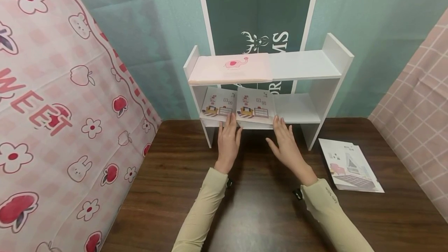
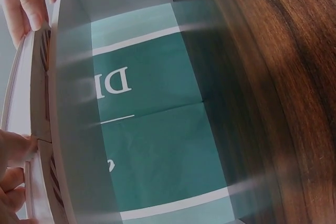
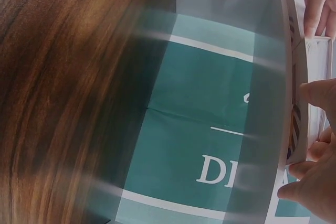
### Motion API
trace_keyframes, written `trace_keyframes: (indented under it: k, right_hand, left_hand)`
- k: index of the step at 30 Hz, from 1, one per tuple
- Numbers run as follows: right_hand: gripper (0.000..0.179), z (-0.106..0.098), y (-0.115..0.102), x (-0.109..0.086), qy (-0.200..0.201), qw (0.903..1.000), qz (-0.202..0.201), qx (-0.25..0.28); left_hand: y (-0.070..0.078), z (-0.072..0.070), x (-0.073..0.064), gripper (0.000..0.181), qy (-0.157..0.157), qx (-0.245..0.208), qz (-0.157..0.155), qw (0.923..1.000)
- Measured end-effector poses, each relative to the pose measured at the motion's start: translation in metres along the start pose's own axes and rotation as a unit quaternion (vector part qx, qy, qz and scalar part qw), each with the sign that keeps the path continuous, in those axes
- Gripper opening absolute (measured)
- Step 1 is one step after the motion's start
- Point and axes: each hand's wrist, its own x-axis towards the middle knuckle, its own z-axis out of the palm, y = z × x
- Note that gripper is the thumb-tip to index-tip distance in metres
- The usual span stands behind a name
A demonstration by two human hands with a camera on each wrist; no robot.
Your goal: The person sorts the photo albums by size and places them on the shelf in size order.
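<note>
Two flat white book-like boxes with a printed room drawing, the left box (image 1: pixel 218 104) and the right box (image 1: pixel 255 105), lie side by side on the middle level of a white shelf unit (image 1: pixel 297 106). My left hand (image 1: pixel 228 143) touches their front edges near the seam, its fingers fairly straight. At the right box's right front corner, my right hand (image 1: pixel 287 149) rests its extended fingers against the side. In the right wrist view, the thumb of the right hand (image 3: pixel 317 174) presses the box's front edge. The left wrist view shows the left hand (image 2: pixel 10 166) partly cut off.
A pink book-like box (image 1: pixel 227 67) with an elephant lies on the top shelf, at the left. More white boxes (image 1: pixel 350 164) are stacked on the brown table (image 1: pixel 259 213), right of the unit. Patterned cloths hang at both sides.
</note>
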Motion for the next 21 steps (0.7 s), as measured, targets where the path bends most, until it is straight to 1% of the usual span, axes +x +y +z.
trace_keyframes:
  k: [9,15,21]
  right_hand:
    - [0.079,0.0021,0.0013,-0.0008,0.005,1.0000,-0.005,-0.002]
    - [0.085,0.0029,0.0019,-0.0017,-0.004,1.0000,-0.002,0.004]
    - [0.089,0.0044,0.0042,-0.0009,-0.006,0.9999,-0.008,0.006]
  left_hand:
    - [0.0012,0.0008,0.0003,0.058,-0.007,-0.001,-0.006,1.0000]
    - [0.0025,0.0016,-0.0018,0.062,-0.012,-0.007,-0.009,0.9999]
    - [0.0028,0.0028,-0.0029,0.064,-0.019,-0.015,-0.013,0.9996]
